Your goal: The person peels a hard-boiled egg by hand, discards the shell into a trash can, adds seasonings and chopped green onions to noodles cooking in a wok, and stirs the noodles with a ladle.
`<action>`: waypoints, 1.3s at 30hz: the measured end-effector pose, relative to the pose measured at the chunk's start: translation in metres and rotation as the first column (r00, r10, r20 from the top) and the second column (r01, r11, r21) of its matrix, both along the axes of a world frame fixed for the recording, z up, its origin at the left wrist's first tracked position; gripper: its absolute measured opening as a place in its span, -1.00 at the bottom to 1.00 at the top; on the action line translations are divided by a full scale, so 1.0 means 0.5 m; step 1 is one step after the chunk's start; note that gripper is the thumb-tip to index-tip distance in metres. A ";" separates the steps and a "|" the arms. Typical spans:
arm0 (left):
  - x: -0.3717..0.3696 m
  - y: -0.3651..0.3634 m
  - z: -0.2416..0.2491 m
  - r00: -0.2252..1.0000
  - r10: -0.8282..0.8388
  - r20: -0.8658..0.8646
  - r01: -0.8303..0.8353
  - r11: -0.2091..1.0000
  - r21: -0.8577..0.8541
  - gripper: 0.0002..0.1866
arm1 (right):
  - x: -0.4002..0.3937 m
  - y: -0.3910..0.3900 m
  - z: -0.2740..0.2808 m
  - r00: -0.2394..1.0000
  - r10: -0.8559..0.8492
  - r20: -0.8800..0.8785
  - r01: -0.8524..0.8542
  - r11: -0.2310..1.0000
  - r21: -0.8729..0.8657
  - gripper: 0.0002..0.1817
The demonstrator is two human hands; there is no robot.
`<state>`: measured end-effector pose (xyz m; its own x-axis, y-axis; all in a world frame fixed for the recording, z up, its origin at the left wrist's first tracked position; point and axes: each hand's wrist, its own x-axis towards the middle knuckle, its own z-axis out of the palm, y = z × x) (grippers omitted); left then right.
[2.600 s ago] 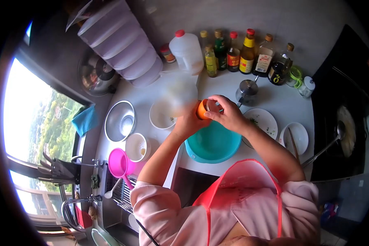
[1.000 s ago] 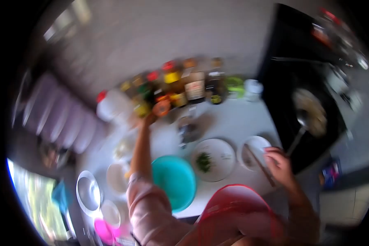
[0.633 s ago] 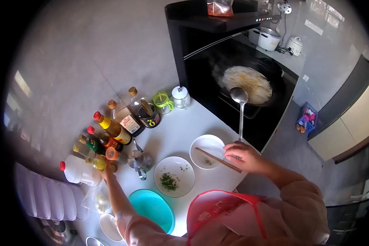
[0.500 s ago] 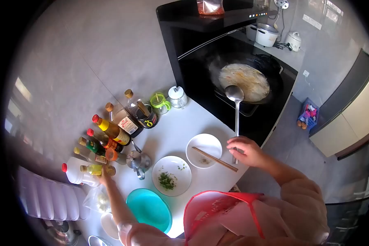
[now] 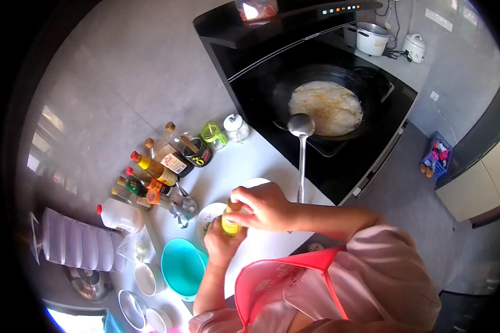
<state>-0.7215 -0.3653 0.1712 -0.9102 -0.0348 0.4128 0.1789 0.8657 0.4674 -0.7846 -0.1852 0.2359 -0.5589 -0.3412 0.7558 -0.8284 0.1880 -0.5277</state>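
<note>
My left hand (image 5: 222, 244) is wrapped round a small yellow bottle (image 5: 230, 224), held over the counter in front of the red apron. The fingers of my right hand (image 5: 266, 206) close on the bottle's top. Partly hidden behind both hands are a white plate (image 5: 204, 217) with chopped greens and a white bowl (image 5: 255, 182). A metal ladle (image 5: 301, 125) rests with its head at the near edge of the wok (image 5: 283, 93), which holds a pale, bubbling soup (image 5: 326, 108).
Several sauce bottles (image 5: 160, 171) line the wall on the left, beside a metal pot (image 5: 184, 207) and a white jug (image 5: 121, 215). A teal basin (image 5: 183, 267) and small bowls (image 5: 148, 278) stand at the near left. Glass jars (image 5: 236, 129) are near the stove (image 5: 339, 183).
My left hand has brought the yellow bottle from the row of bottles to the middle. My right hand has moved left from beside the ladle handle and taken hold of the bottle's top.
</note>
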 end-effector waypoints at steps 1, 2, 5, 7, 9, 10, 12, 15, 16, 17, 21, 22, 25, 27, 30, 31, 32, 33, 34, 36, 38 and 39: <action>0.005 0.039 0.006 0.999 -0.021 -0.025 0.021 1.000 -0.012 -0.58 | -0.002 0.022 -0.007 0.999 -0.006 0.050 0.006 1.000 0.013 -0.64; 0.010 0.057 -0.002 0.999 -0.048 -0.012 0.048 0.999 -0.013 -0.58 | -0.001 0.048 -0.011 0.995 -0.013 0.101 0.010 1.000 0.028 -0.64; 0.032 0.120 0.001 1.000 -0.015 0.021 0.014 0.999 0.043 -0.58 | -0.003 0.107 -0.031 0.983 0.003 0.186 -0.019 0.996 0.088 -0.63; 0.040 0.142 0.004 0.994 -0.041 0.104 0.033 0.997 0.073 -0.56 | -0.005 0.130 -0.034 0.976 0.046 0.212 -0.071 0.991 0.115 -0.64; 0.046 0.146 -0.004 0.982 -0.087 0.165 0.066 0.989 0.128 -0.55 | -0.006 0.145 -0.029 0.971 0.092 0.222 -0.122 0.985 0.121 -0.64; 0.049 0.146 -0.006 0.966 -0.142 0.216 0.102 0.977 0.186 -0.54 | -0.007 0.150 -0.027 0.965 0.132 0.226 -0.164 0.978 0.127 -0.65; 0.052 0.139 0.009 0.943 -0.196 0.270 0.137 0.965 0.224 -0.54 | -0.005 0.160 -0.013 0.958 0.180 0.225 -0.218 0.963 0.157 -0.67; 0.059 0.128 0.035 0.724 -0.360 0.589 0.026 0.867 0.498 -0.61 | -0.012 0.173 0.004 0.937 0.272 0.221 -0.324 0.912 0.251 -0.72; 0.060 0.121 0.039 0.722 -0.358 0.591 0.022 0.867 0.498 -0.61 | -0.016 0.179 0.012 0.922 0.317 0.220 -0.375 0.871 0.318 -0.75; 0.059 0.112 0.042 0.722 -0.363 0.589 0.060 0.881 0.470 -0.62 | -0.014 0.187 0.027 0.888 0.354 0.295 -0.438 0.847 0.302 -0.78; 0.069 0.070 0.038 0.686 -0.402 0.607 0.038 0.853 0.521 -0.68 | -0.027 0.206 0.042 0.881 0.389 0.269 -0.455 0.853 0.256 -0.84; 0.074 0.055 0.026 0.688 -0.419 0.592 0.002 0.817 0.576 -0.68 | -0.025 0.215 0.038 0.871 0.346 0.348 -0.425 0.886 0.184 -0.84; 0.090 0.028 0.026 0.691 -0.470 0.549 -0.043 0.732 0.680 -0.73 | -0.044 0.256 -0.060 0.829 0.087 0.552 -0.172 0.980 0.103 -0.83; 0.099 0.010 0.017 0.781 -0.431 0.452 0.043 0.759 0.650 -0.80 | -0.048 0.288 -0.200 0.796 -0.121 0.593 0.055 0.990 0.128 -0.83; 0.099 -0.025 -0.012 0.766 -0.430 0.479 0.022 0.762 0.647 -0.69 | -0.010 0.307 -0.433 0.722 -0.365 0.587 0.333 0.928 0.168 -0.77; 0.098 -0.029 -0.010 0.745 -0.432 0.508 0.007 0.767 0.642 -0.68 | 0.007 0.299 -0.449 0.764 -0.506 0.400 0.411 0.860 0.302 -0.72; 0.099 -0.028 -0.008 0.745 -0.432 0.508 0.004 0.765 0.645 -0.68 | 0.012 0.296 -0.463 0.765 -0.505 0.400 0.408 0.860 0.306 -0.72; 0.103 -0.027 -0.006 0.749 -0.429 0.504 -0.002 0.760 0.650 -0.68 | 0.017 0.288 -0.477 0.792 -0.545 0.276 0.461 0.830 0.314 -0.70; 0.106 -0.027 -0.001 0.753 -0.425 0.502 -0.009 0.757 0.654 -0.68 | 0.023 0.279 -0.477 0.805 -0.575 0.149 0.513 0.799 0.313 -0.69; 0.113 -0.024 0.011 0.761 -0.410 0.503 0.008 0.781 0.624 -0.66 | 0.025 0.274 -0.473 0.834 -0.546 0.081 0.504 0.812 0.294 -0.67; 0.115 -0.020 0.015 0.823 -0.378 0.424 0.071 0.809 0.583 -0.66 | 0.037 0.265 -0.431 0.772 -0.636 0.007 0.628 0.764 0.147 -0.68; 0.115 -0.017 0.018 0.824 -0.377 0.423 0.074 0.811 0.580 -0.66 | 0.046 0.260 -0.432 0.717 -0.673 0.184 0.651 0.740 0.171 -0.68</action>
<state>-0.6641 -0.3740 0.1800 -0.9843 0.1311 -0.1180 -0.0516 0.4262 0.9032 -0.7615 -0.0552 0.0200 -0.8123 0.1216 0.5705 -0.3388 0.6978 -0.6311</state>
